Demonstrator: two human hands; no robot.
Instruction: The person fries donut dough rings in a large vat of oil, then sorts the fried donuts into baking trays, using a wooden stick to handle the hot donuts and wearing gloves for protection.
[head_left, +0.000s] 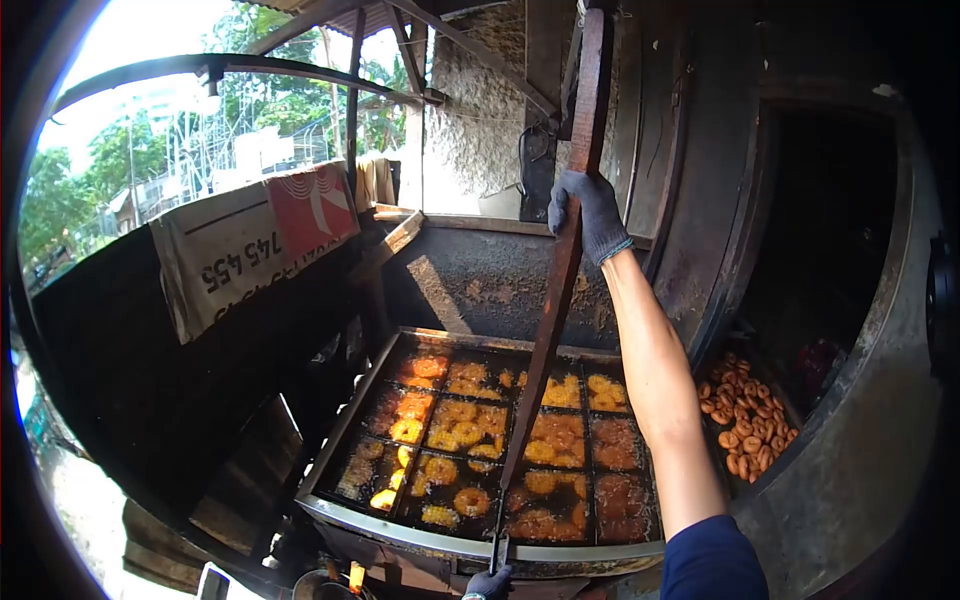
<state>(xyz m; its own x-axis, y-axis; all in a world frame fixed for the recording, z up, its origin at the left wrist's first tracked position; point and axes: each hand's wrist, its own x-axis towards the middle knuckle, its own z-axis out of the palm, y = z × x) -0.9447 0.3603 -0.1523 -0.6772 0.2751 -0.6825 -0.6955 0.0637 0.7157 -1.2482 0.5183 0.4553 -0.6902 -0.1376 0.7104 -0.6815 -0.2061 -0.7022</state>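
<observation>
My right hand point(592, 215), in a dark grey glove, is wrapped round a long reddish-brown wooden beam point(560, 290) that slants down across the fryer. Low at the front edge, my gloved left hand point(488, 583) is closed round a thin dark handle point(496, 550) near the beam's lower end. Between and beyond them lies a wide metal fryer point(400, 512), split by a dark grid into compartments. Ring-shaped doughnuts point(472, 501) bubble in the oil, yellow to orange-brown.
Browned doughnuts point(748, 420) are heaped at the right, beside a dark doorway point(820, 230). A printed banner point(245, 250) hangs over the dark left wall. A sooty wall point(490, 285) stands behind the fryer. A round container point(325, 585) sits at the bottom edge.
</observation>
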